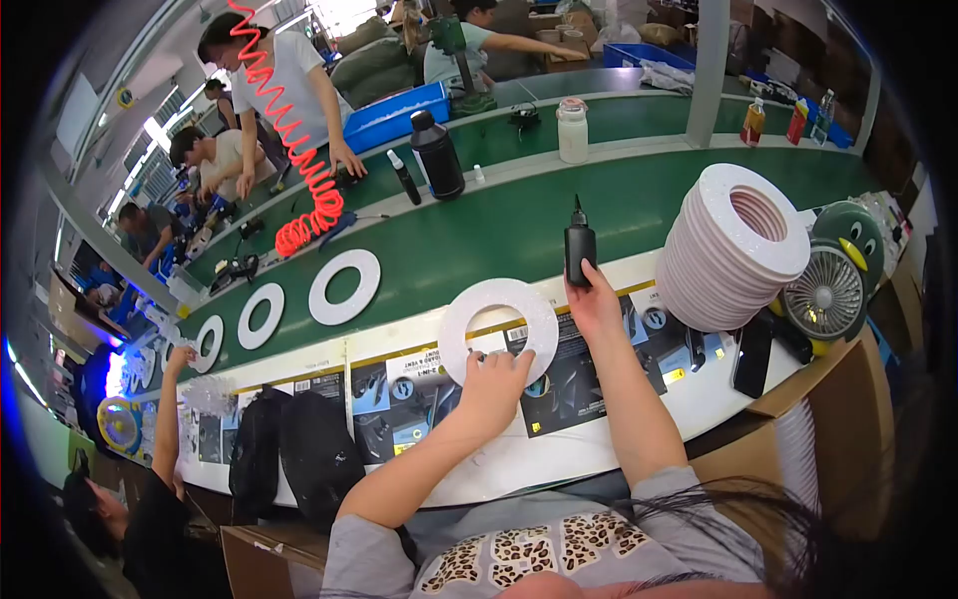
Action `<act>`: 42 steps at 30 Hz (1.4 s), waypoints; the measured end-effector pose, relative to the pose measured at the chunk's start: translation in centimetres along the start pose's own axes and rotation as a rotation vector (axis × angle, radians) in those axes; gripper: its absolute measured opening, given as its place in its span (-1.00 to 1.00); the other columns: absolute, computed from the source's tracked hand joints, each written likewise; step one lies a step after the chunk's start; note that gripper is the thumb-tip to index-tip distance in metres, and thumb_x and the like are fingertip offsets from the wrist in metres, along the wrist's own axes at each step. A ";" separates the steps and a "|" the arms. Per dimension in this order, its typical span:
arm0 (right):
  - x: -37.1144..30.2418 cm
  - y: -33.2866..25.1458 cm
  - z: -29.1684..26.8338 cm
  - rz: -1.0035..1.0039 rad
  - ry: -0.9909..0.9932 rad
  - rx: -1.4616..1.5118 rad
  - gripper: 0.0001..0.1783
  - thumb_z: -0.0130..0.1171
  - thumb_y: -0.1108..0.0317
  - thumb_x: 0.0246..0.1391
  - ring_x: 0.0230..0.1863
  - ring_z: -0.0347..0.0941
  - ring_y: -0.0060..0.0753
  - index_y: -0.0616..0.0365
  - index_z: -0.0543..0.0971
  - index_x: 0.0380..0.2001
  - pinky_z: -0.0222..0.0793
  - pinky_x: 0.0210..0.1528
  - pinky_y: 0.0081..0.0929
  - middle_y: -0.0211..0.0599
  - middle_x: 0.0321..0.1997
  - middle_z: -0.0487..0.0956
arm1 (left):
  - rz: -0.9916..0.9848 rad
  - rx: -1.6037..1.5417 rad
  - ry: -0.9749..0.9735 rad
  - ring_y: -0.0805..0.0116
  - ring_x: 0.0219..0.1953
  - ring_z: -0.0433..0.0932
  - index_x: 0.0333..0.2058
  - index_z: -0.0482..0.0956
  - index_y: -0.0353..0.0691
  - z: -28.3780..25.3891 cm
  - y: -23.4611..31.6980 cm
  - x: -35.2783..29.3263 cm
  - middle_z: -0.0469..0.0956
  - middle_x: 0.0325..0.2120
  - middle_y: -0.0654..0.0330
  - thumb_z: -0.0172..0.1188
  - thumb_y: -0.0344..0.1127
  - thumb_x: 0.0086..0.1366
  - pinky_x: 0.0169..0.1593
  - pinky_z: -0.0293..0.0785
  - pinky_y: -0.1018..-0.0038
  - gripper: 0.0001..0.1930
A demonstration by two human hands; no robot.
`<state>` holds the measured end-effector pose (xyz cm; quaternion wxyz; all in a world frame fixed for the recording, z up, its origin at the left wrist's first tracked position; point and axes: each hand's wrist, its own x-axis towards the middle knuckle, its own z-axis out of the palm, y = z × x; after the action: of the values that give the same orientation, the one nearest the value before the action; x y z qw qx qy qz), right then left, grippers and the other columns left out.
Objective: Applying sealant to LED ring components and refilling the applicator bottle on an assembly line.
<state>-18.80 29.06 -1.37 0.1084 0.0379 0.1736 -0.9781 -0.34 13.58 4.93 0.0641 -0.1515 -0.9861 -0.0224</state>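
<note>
My left hand point(493, 389) grips the near edge of a flat white ring point(459, 319), its fingers curled over the rim by the centre hole. The ring sits over printed cardboard sheets point(569, 394) along the bench's near side. In my right hand point(596, 302) is a small black squeeze bottle point(579, 245), held upright with its pointed nozzle up, just right of the ring and apart from it. A tall stack of similar white rings point(718, 260) stands farther right.
Several loose rings point(344, 288) lie along the green belt point(419, 240) to the left. Beyond are a large black bottle point(436, 155) and a white jar point(573, 132). A red coiled hose point(309, 190) hangs at left. A fan point(824, 288) and phone point(753, 357) sit right. Co-workers are nearby.
</note>
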 end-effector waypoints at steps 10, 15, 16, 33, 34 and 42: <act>-0.5 -0.2 0.7 -0.031 0.004 -0.034 -0.59 0.23 0.44 0.10 -0.02 0.44 -0.34 0.25 0.38 0.00 0.42 0.06 -0.48 -0.22 -0.06 0.47 | -0.164 0.140 0.246 0.14 0.15 0.34 0.14 0.31 -0.03 -0.3 -9.5 9.4 0.41 0.04 0.10 0.30 -0.32 0.07 0.22 0.14 -0.11 -0.38; -0.8 0.1 1.1 0.000 0.020 -0.079 -0.64 0.19 0.47 0.12 -0.09 0.44 -0.46 0.15 0.41 -0.01 0.41 -0.05 -0.50 -0.34 -0.10 0.49 | -0.092 0.002 0.239 0.14 0.17 0.33 0.10 0.37 -0.07 1.2 -7.9 7.4 0.39 0.08 0.07 0.30 -0.31 0.08 0.22 0.17 -0.04 -0.43; -1.2 0.3 1.8 0.001 0.014 -0.079 -0.64 0.19 0.47 0.12 -0.09 0.44 -0.46 0.15 0.41 -0.01 0.41 -0.05 -0.50 -0.34 -0.10 0.49 | -0.042 -0.055 0.288 0.13 0.15 0.36 0.07 0.41 -0.11 1.4 -7.6 6.5 0.42 0.06 0.05 0.29 -0.32 0.09 0.21 0.20 0.03 -0.48; -10.3 8.2 5.0 0.647 -0.401 -0.431 -0.50 0.20 0.46 0.13 0.02 0.44 -0.38 0.20 0.30 0.12 0.41 0.05 -0.40 -0.25 0.00 0.45 | -0.267 -1.889 0.234 0.24 0.17 0.40 0.22 0.24 -0.36 2.9 -9.9 -2.2 0.27 0.24 0.06 0.24 -0.14 0.18 0.22 0.31 0.31 -0.30; -10.5 8.1 5.0 0.694 -0.404 -0.434 -0.49 0.19 0.45 0.14 0.04 0.43 -0.37 0.20 0.29 0.14 0.40 0.10 -0.36 -0.24 0.01 0.44 | -0.276 -1.898 0.250 0.24 0.17 0.40 0.22 0.24 -0.36 2.6 -9.7 -2.5 0.27 0.24 0.06 0.24 -0.14 0.18 0.22 0.31 0.31 -0.30; -10.0 8.6 4.3 0.765 -0.476 -0.516 -0.46 0.09 0.44 0.19 0.18 0.38 -0.21 0.20 0.24 0.23 0.31 0.25 -0.17 -0.20 0.14 0.41 | -0.121 -1.947 0.192 0.22 0.15 0.43 0.21 0.25 -0.32 2.1 -10.0 -2.9 0.30 0.22 0.04 0.42 -0.21 0.03 0.23 0.32 0.30 -0.20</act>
<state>-7.24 21.68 0.94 0.5004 -0.1529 0.3532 -0.7756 -0.88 3.31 2.21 -0.0102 -0.0850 -0.5334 -0.8415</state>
